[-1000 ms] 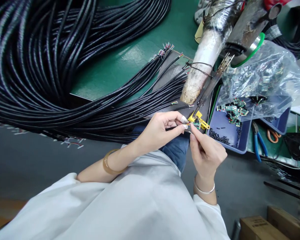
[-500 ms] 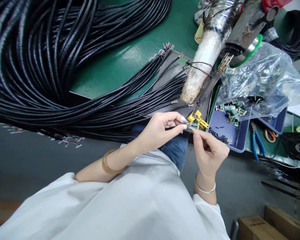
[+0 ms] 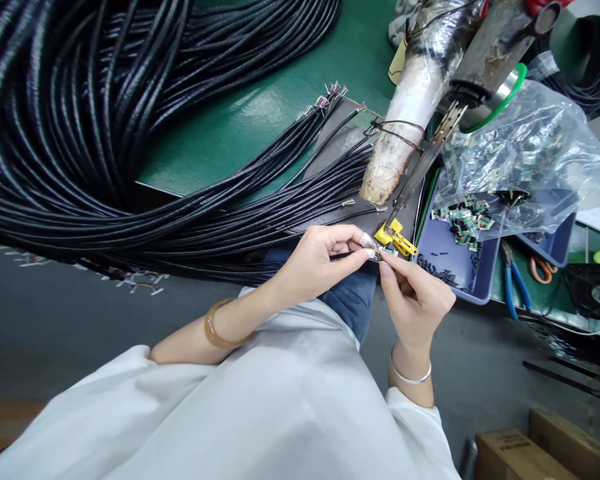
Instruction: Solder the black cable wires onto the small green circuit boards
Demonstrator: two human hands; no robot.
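My left hand (image 3: 323,260) is closed in a pinch on the end of a black cable, whose tip is mostly covered by the fingers. My right hand (image 3: 417,287) has thumb and forefinger pinched together, almost touching the left fingertips. What sits in that pinch is too small to make out. Just beyond the fingertips, a small green circuit board (image 3: 391,251) lies partly hidden beside a yellow plastic clip (image 3: 399,239). A perforated metal rod (image 3: 425,163) slants down to the clip.
Black cables (image 3: 220,213) with stripped coloured ends cover the left. A white wrapped tube (image 3: 397,140) hangs over the bench. To the right are a purple tray (image 3: 437,243) of circuit boards and black bits, a plastic bag (image 3: 545,147), blue-handled pliers (image 3: 515,287) and orange-handled scissors (image 3: 543,270).
My right hand has shifted slightly left, bringing its fingertips closer to the left ones and over more of the circuit board. My left hand stays nearly in place.
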